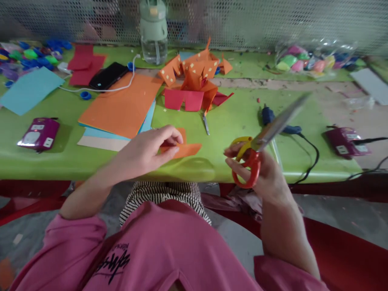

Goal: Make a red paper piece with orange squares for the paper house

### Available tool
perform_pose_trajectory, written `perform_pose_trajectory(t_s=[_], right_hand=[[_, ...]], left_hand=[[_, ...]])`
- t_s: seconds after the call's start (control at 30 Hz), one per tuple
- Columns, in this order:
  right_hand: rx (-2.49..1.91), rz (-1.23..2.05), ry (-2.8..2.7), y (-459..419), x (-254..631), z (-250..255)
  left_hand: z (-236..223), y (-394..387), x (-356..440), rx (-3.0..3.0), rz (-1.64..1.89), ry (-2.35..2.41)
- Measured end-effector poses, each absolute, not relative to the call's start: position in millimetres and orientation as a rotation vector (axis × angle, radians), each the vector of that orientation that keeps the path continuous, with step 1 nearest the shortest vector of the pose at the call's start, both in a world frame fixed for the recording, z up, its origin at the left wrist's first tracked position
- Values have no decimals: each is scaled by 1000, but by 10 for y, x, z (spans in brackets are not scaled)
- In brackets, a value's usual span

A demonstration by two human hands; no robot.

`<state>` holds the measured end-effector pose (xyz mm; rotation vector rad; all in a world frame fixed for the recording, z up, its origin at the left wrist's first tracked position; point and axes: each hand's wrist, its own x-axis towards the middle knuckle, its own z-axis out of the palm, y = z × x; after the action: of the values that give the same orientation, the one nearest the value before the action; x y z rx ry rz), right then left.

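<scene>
The left hand (pixel 156 147) reaches in from the lower left, back of the hand up, thumb and curled fingers closed on the folded orange paper (pixel 189 150) at the front of the counter (pixel 91 167). The right hand (pixel 268 173) rises from the lower right, fingers bent around the handles of the scissors (pixel 257 144), gripping them above the counter, well apart from the paper, blades slanting up and away to the right.

The left fingers cover the paper's near-left part, so its full shape cannot be told. Handles hide some right fingers; the blade tips are blurred. The scissors partly cover a dark blue tool (pixel 268 116). Both sleeves (pixel 71 238) are cut off below.
</scene>
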<state>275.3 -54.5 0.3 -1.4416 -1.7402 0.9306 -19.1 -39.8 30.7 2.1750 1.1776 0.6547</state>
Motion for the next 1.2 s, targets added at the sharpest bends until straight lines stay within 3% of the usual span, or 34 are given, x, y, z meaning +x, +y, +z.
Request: perform_pose_trajectory(t_s=[0.23, 0.47, 0.67, 0.87, 1.2], right_hand=[[-896, 1570, -1465, -369, 2105, 267], [-905, 1385, -1469, -383, 1793, 348], [-993, 1071, -1402, -415, 1713, 238], [-1019, 1118, -1375, -412, 1739, 178], [-1089, 1129, -1440, -438, 1772, 68]], left_hand=[[816, -178, -342, 2189, 460, 953], [941, -55, -332, 2003, 552, 1048], [782, -42, -341, 1659, 568, 1140], [638, -45, -368, 1687, 497, 1117], [584, 46, -353, 1971, 661, 1190]])
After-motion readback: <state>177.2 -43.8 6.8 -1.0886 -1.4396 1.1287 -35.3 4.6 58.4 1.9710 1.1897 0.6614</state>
